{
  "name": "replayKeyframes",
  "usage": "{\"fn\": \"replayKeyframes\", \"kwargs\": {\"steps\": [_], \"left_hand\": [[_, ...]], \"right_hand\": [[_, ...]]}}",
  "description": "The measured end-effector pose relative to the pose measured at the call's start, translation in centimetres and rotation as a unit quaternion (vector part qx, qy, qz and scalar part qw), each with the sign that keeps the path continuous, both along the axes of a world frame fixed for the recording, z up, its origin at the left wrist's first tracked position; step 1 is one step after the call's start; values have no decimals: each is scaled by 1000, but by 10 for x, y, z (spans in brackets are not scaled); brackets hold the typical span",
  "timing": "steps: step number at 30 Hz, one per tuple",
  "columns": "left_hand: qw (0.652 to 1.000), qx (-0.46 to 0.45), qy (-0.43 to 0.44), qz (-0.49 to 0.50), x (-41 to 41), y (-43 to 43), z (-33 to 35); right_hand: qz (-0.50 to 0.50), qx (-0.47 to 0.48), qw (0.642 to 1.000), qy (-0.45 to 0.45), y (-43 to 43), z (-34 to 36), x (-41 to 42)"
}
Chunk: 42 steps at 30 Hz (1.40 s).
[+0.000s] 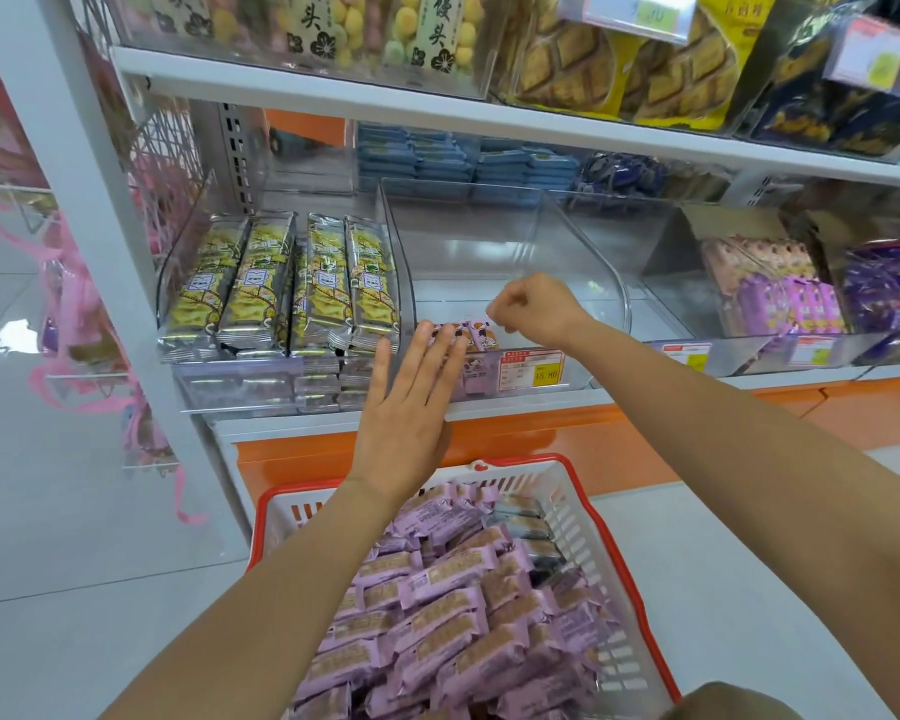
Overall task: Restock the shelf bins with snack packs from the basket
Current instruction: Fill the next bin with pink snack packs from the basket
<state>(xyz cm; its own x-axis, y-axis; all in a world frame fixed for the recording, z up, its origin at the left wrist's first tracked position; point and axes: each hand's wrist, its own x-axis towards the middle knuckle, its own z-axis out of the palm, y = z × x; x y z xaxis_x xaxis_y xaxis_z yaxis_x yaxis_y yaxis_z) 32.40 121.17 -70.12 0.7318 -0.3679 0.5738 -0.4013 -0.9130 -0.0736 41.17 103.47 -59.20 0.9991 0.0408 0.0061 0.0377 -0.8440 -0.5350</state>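
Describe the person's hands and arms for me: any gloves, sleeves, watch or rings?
No gloves: the left hand and the right hand are both bare, with no rings that I can make out. The left forearm and the right forearm are uncovered to the frame edge, with no sleeve, watch or wristband in view.

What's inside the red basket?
The red basket is heaped with purple snack packs. Its bottom is buried under them, and the left arm covers some packs.
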Motion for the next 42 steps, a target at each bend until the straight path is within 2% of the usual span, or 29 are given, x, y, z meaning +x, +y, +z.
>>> {"fn": "replayKeyframes", "kwargs": {"steps": [5,10,12,15,17,21,23,26,29,34,39,42], "left_hand": [[999,-31,-23,-28,-14,-8,-18],[993,-18,25,-114,-27,-9,-46],[990,6,79,-114,-32,-7,-63],[982,39,177,-57,-34,-1,-91],[969,57,239,-6,-36,3,-105],[951,103,289,38,-38,7,-123],[940,122,314,57,-39,5,-125],[923,158,343,75,-42,2,-129],[919,175,345,81,-42,0,-133],[923,165,339,81,-43,0,-133],[924,146,345,77,-43,-1,-130],[932,78,350,60,-43,-2,-126]], "right_hand": [[68,157,975,-140,7,9,-41],[110,186,958,-189,7,-22,-85],[109,197,961,-163,4,-49,-100],[113,182,972,-95,-6,-93,-112],[109,141,984,-27,-14,-123,-113],[50,47,993,101,-29,-175,-111],[37,-7,988,149,-33,-194,-111],[62,-103,963,240,-36,-215,-111],[90,-129,948,276,-37,-226,-111],[74,-93,964,236,-38,-229,-109],[41,18,991,127,-38,-207,-114],[16,98,992,82,-37,-186,-116]]}}
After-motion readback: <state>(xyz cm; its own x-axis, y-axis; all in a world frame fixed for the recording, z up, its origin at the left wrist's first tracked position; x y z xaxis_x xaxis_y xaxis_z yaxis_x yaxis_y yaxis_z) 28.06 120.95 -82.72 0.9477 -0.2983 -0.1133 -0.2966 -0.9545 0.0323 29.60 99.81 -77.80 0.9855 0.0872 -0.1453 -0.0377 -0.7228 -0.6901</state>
